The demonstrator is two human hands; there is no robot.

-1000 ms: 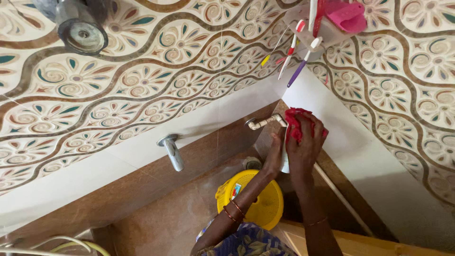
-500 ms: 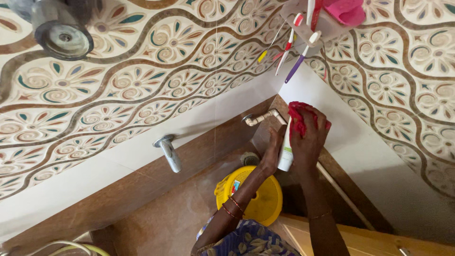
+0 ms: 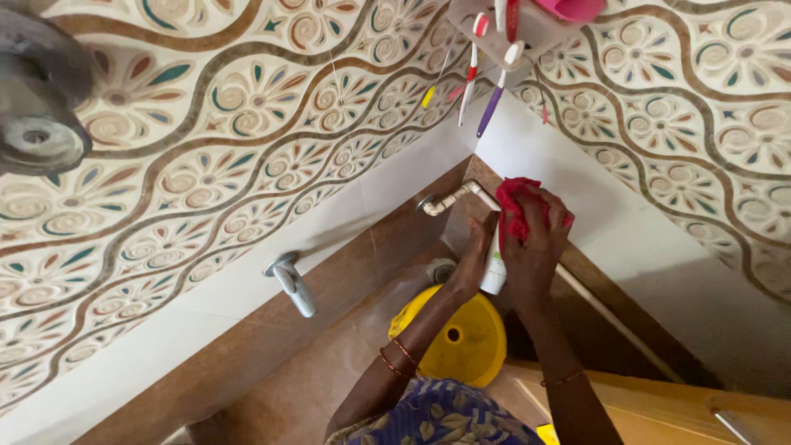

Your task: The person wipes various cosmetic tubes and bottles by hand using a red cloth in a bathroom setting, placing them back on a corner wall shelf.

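Head view, left hand [image 3: 475, 262] holding white tube [image 3: 494, 272], right hand [image 3: 534, 247] gripping red cloth [image 3: 517, 206]

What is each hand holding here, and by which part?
The left hand grips a white plastic tube around its middle. The right hand clutches a bunched red cloth over the tube's top end.

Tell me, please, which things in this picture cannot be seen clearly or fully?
- White tube, head view: mostly hidden between the left hand and right hand.
- Red cloth: partly covered by the right hand's fingers.
- Round metal fitting: blurred, cut by the left edge.
- Toothbrush holder: cut by the top edge.
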